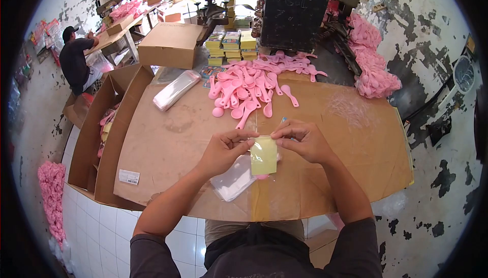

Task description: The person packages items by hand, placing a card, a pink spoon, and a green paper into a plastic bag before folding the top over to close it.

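Note:
Between my two hands, a clear plastic bag with a pale yellow card (263,160) in it hangs over the cardboard-covered table. My left hand (227,149) pinches its upper left corner, and my right hand (301,140) pinches the upper right corner. A bit of pink shows just below the card; what it belongs to is mostly hidden. Under my left hand lies a stack of clear plastic bags (233,180). Beyond my hands is a heap of pink plastic spoons (244,87). A small blue piece peeks out behind my right fingers.
A bundle of clear bags (176,90) lies left of the spoons. Stacks of yellow cards (232,41) and a closed carton (170,44) stand behind. An open carton (109,141) flanks the table's left edge. A black machine box (292,16) stands at the back; another person (79,57) sits far left.

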The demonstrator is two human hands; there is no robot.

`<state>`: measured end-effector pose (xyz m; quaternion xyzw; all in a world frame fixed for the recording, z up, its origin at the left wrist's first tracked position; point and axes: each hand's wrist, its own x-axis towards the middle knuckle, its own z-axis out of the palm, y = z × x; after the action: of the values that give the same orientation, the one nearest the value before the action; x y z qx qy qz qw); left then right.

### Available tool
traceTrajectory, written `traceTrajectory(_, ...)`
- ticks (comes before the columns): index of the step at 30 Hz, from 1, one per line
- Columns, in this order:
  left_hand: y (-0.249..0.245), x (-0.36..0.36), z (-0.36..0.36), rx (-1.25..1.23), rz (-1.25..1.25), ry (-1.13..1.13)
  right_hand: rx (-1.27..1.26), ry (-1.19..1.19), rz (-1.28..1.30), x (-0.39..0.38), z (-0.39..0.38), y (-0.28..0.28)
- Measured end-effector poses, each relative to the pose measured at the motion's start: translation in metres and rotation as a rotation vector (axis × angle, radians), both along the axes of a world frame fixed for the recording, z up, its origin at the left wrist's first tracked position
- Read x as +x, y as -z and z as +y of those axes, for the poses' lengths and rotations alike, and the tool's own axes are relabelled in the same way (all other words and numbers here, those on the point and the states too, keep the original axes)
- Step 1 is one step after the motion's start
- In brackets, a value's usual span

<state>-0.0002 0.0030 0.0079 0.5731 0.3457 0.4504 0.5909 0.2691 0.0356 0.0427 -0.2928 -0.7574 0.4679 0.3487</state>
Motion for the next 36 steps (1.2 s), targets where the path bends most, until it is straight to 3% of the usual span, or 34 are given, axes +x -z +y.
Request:
traceTrajectory(4, 0.000, 0.000, 0.000, 0.001, 0.036, -0.006, -0.018, -0.036, 0.052, 0.000, 0.003, 0.008)
traceTrajectory(7, -0.005, 0.001, -0.002, 0.001, 0.048, -0.022, -0.192, 0.061, 0.087, -0.005, -0.005, 0.004)
traceTrajectory(10, -0.005, -0.001, -0.001, 0.045, 0.014, -0.055, -0.268, -0.134, -0.006, -0.006, -0.003, 0.011)
traceTrajectory(13, -0.013, 0.009, -0.005, 0.065, -0.184, -0.139, -0.245, -0.127, 0.014, -0.008, -0.002, 0.010)
traceTrajectory(16, -0.008, 0.005, -0.003, 0.184, -0.042, -0.072, -0.261, -0.096, 0.068, -0.014, -0.006, -0.006)
traceTrajectory(19, -0.019, -0.014, 0.001, -0.002, 0.070, 0.097, -0.271, -0.027, 0.092, -0.013, -0.002, -0.019)
traceTrajectory(22, -0.025, -0.037, 0.011, -0.031, 0.008, -0.080, -0.172, 0.137, 0.044, -0.004, 0.013, -0.024)
traceTrajectory(25, -0.034, -0.072, 0.032, 0.275, -0.510, -0.686, -0.081, 0.270, -0.060, 0.016, 0.032, -0.001)
traceTrajectory(26, -0.043, -0.093, 0.038, 0.338, -0.723, -0.756, -0.068, 0.299, -0.085, 0.022, 0.036, 0.007)
traceTrajectory(28, -0.051, -0.105, 0.040, 0.308, -0.773, -0.857, -0.048, 0.364, -0.132, 0.033, 0.039, 0.022)
traceTrajectory(29, -0.042, -0.109, 0.046, 0.290, -0.806, -0.858, 0.122, 0.380, -0.242, 0.037, 0.041, 0.025)
traceTrajectory(31, -0.027, -0.097, 0.046, 0.203, -0.518, -0.768, 0.457, 0.405, -0.460, 0.043, 0.041, 0.033)
traceTrajectory(32, -0.019, -0.087, 0.045, 0.159, -0.375, -0.717, 0.480, 0.411, -0.482, 0.045, 0.041, 0.035)
traceTrajectory(36, -0.011, -0.036, 0.023, 0.109, 0.681, -0.324, 0.538, 0.425, -0.603, 0.051, 0.035, 0.037)
